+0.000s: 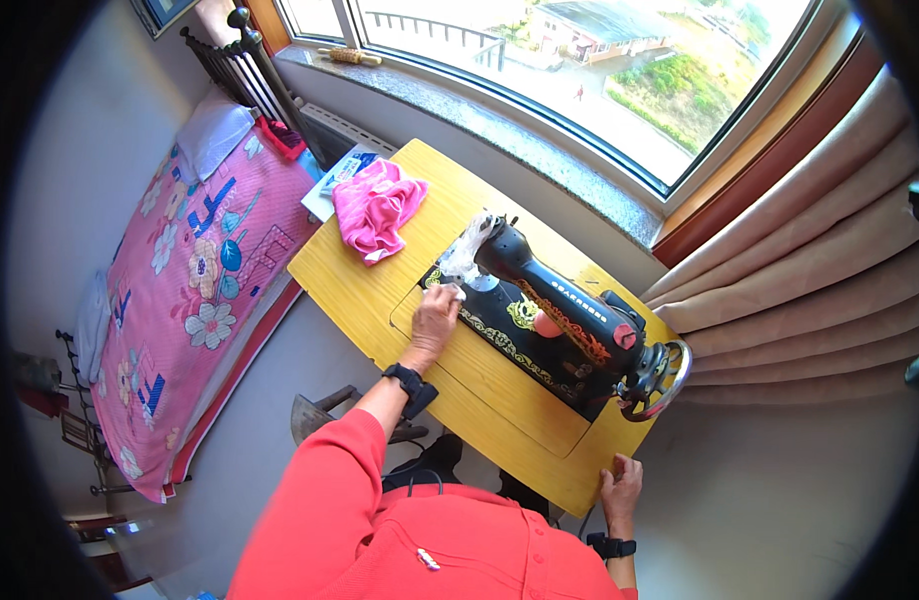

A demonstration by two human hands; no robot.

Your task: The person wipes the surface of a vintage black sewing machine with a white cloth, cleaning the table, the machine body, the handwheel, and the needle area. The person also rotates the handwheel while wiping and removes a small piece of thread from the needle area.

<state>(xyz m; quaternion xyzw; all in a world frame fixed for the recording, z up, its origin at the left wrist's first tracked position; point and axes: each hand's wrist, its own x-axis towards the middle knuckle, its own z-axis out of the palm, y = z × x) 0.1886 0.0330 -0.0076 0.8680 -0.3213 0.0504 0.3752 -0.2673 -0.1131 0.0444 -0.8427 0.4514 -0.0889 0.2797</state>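
My left hand (433, 322) presses a small white wad (459, 293), perhaps tissue or cloth, at the left front edge of a black sewing machine (534, 315). Most of the wad is hidden under the fingers. Gold and red ornament covers the machine, and clear plastic film (467, 247) hangs about its needle end. Its metal handwheel (666, 379) is at the right. The machine sits in a yellow wooden sewing table (354, 307). At the table's right front edge, my right hand (622, 487) rests with bent, slightly parted fingers and holds nothing.
A crumpled pink cloth (377, 206) lies on the table's left end. Beyond it are a bed with a pink floral cover (204, 277) and a wooden stool (313, 416). A granite windowsill (459, 116) runs behind; beige curtains (797, 300) hang at right.
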